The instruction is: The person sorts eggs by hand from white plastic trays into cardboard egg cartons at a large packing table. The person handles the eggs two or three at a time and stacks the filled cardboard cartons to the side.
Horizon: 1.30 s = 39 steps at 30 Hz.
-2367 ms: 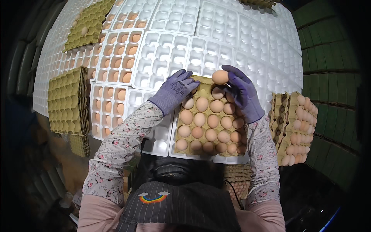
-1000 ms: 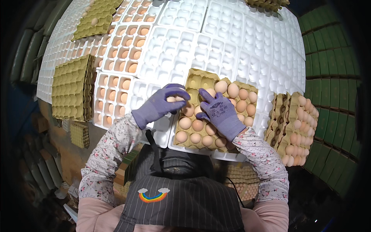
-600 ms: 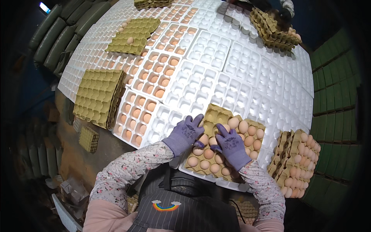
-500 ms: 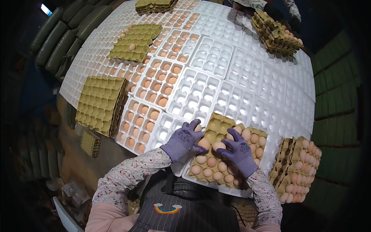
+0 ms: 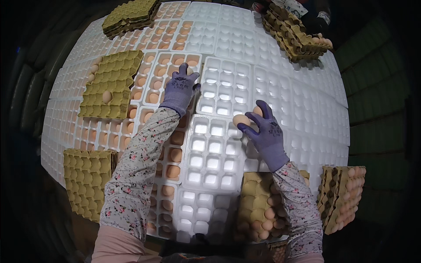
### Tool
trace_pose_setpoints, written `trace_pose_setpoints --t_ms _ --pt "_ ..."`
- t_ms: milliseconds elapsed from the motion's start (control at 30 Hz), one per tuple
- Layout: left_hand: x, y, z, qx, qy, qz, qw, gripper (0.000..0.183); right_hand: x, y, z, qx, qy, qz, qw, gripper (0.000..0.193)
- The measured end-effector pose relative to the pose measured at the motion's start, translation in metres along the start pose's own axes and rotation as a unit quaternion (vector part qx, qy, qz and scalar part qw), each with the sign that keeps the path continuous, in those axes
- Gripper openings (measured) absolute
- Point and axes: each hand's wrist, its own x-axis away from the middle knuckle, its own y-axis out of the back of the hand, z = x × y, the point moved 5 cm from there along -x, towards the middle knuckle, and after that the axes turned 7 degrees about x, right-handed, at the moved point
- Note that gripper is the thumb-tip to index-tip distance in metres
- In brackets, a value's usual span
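My left hand (image 5: 177,90), in a purple glove, reaches over a white foam tray (image 5: 201,65) whose cells hold brown eggs. A pale egg (image 5: 190,70) shows between its curled fingers; the palm side is hidden. My right hand (image 5: 268,138), gloved alike, hovers above white trays with bare cells. It grips two eggs, one light egg (image 5: 241,120) at the thumb and another egg (image 5: 258,111) under the fingers. Below the right forearm lies a pulp egg flat (image 5: 252,204), with eggs along its right and near parts and bare cups at the left.
Stacked pulp flats (image 5: 87,179) stand at the near left, and another pulp flat (image 5: 109,79) with a few eggs lies beyond. Flats filled with eggs (image 5: 346,197) lean at the right. More flats (image 5: 294,35) sit at the far right, near another person's arm (image 5: 323,17).
Both hands have left the pulp flat and moved forward over the foam trays, the left farther away. The right carries two eggs. The view has shifted forward.
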Motion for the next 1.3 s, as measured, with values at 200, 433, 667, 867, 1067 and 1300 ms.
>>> trace_pose_setpoints --t_ms 200,433,667,867,1067,1300 --pt "-0.005 -0.022 -0.036 0.147 0.037 0.151 0.977 0.048 -0.112 -0.071 -0.002 0.051 -0.046 0.068 0.995 0.029" --pt "0.027 -0.04 -0.02 0.247 -0.001 -0.067 0.967 0.051 -0.091 -0.082 -0.015 -0.029 -0.067 -0.025 0.997 0.033" --pt "0.03 -0.068 -0.04 0.053 -0.062 -0.062 0.995 0.036 -0.058 -0.087 -0.021 -0.065 0.021 -0.129 0.989 0.041" --pt "0.035 -0.057 -0.03 0.004 0.014 -0.034 0.999 0.029 0.05 0.044 -0.056 -0.249 -0.071 -0.119 0.959 0.03" --pt "0.047 -0.018 -0.053 0.113 -0.038 -0.135 0.984 0.031 0.18 0.097 -0.13 -0.062 -0.072 0.071 0.993 0.037" --pt "0.201 -0.022 -0.254 0.26 -0.19 0.163 0.932 0.049 0.193 0.061 -0.131 -0.158 0.047 0.071 0.984 0.052"
